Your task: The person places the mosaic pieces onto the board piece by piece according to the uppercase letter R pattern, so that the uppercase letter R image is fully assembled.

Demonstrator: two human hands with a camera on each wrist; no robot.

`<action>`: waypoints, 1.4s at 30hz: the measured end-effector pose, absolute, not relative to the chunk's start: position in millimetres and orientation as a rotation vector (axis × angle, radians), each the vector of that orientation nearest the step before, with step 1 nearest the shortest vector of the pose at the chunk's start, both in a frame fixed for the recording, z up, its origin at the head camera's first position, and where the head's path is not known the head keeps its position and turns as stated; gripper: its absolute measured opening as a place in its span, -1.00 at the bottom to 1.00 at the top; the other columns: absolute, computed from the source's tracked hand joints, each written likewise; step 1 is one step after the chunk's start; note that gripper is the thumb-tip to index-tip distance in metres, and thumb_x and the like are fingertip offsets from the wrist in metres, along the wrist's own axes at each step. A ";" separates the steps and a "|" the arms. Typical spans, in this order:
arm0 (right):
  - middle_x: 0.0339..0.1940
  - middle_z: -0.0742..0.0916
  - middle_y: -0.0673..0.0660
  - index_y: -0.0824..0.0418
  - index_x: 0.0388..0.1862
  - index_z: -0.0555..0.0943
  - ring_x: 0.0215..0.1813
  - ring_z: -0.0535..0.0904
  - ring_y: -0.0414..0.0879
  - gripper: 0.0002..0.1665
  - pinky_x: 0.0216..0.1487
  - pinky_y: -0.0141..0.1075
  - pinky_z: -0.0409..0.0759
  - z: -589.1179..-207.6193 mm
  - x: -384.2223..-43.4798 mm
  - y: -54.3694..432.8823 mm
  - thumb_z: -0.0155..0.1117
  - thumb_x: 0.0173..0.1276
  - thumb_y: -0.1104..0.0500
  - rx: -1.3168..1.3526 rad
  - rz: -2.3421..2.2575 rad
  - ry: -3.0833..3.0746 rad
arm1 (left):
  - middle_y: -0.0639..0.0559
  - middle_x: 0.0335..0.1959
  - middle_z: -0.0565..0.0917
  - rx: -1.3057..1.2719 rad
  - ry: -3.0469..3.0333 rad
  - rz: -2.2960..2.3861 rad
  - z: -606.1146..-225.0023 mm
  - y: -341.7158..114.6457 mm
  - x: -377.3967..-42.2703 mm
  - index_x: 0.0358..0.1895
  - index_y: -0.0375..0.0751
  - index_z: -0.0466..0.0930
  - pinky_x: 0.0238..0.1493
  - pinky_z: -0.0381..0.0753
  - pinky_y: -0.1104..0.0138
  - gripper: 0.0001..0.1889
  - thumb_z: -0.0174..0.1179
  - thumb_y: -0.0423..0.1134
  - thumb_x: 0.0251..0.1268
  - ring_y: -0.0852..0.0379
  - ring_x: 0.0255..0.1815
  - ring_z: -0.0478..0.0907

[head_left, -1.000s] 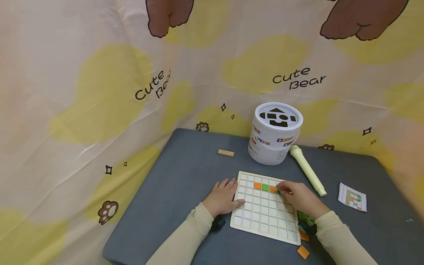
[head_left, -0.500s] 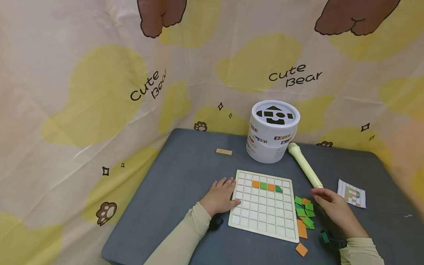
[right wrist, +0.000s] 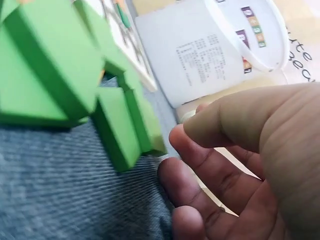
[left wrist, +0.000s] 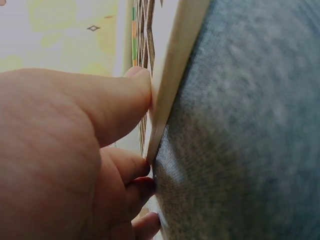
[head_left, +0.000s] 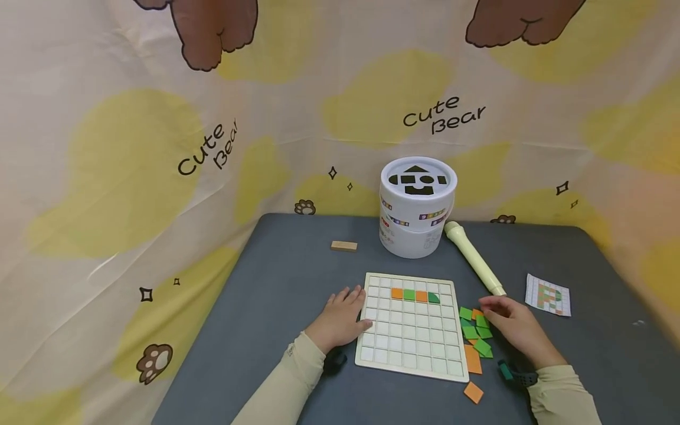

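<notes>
A white gridded board [head_left: 409, 336] lies on the table in the head view. One row holds an orange square tile [head_left: 397, 293], a green square, another orange square and a dark green rounded tile [head_left: 433, 298]. My left hand [head_left: 338, 319] rests along the board's left edge, thumb on its surface, fingers extended; the left wrist view shows the thumb against the board's rim [left wrist: 172, 65]. Beside the board's right edge lies a pile of green and orange tiles [head_left: 482, 347]. Next to it hovers my right hand [head_left: 517, 327], fingers loosely bent, nothing visible between thumb and fingers [right wrist: 192, 150].
Behind the board stands a white bucket [head_left: 411, 230] with shape cutouts in its lid. A pale yellow stick [head_left: 475, 260] and a printed pattern card [head_left: 548, 295] lie to the right. One wooden block [head_left: 344, 246] sits further back; a single orange tile [head_left: 473, 392] lies near the front.
My right hand has left the board, where the dark green rounded tile now lies in the row, and moved right to the tile pile. The left hand stays on the board; the head view has shifted.
</notes>
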State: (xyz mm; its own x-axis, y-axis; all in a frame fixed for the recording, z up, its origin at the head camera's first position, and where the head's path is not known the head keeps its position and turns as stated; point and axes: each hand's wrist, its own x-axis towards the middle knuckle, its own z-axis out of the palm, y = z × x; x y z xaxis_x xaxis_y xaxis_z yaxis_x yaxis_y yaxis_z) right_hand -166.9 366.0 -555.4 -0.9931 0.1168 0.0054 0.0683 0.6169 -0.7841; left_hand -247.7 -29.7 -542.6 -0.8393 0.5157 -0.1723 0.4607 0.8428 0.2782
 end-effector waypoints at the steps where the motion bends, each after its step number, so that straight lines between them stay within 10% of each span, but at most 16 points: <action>1: 0.03 0.78 0.27 0.38 0.23 0.68 -0.11 0.61 -0.12 -0.64 -0.16 -0.35 0.58 -555.8 -168.2 364.6 0.29 0.65 0.15 -0.147 1.325 -2.784 | -0.07 0.73 0.14 0.742 2.781 0.340 -542.1 -31.1 -247.0 0.72 -0.19 0.15 0.64 0.02 -0.16 -0.15 0.17 0.20 0.61 -0.18 0.73 0.02; 12: 0.00 0.78 0.19 0.32 0.22 0.70 -0.03 0.61 0.05 -0.65 -0.08 -0.16 0.57 -550.2 -170.1 357.7 0.18 0.53 0.36 -0.120 1.210 -2.850 | -0.09 0.73 0.15 0.745 2.779 0.352 -541.6 -39.2 -247.1 0.72 -0.20 0.14 0.63 0.04 -0.17 -0.17 0.15 0.19 0.63 -0.20 0.72 0.03; 33: -0.09 0.68 0.11 0.32 0.26 0.68 -0.23 0.45 -0.04 -0.38 -0.32 -0.25 0.44 -550.1 -170.6 358.0 0.57 0.19 0.29 0.059 1.172 -2.927 | -0.08 0.73 0.13 0.717 2.769 0.379 -535.8 -45.6 -241.9 0.73 -0.20 0.14 0.64 0.01 -0.17 -0.17 0.14 0.19 0.63 -0.19 0.73 -0.01; 42: -0.19 0.66 0.04 0.22 0.09 0.71 -0.31 0.45 -0.08 -0.61 -0.42 -0.26 0.42 -542.3 -161.2 354.2 0.56 0.30 0.19 0.002 1.114 -2.936 | -0.11 0.72 0.17 0.771 2.770 0.357 -536.7 -32.3 -241.8 0.71 -0.23 0.16 0.63 0.04 -0.17 -0.17 0.17 0.16 0.62 -0.21 0.72 0.03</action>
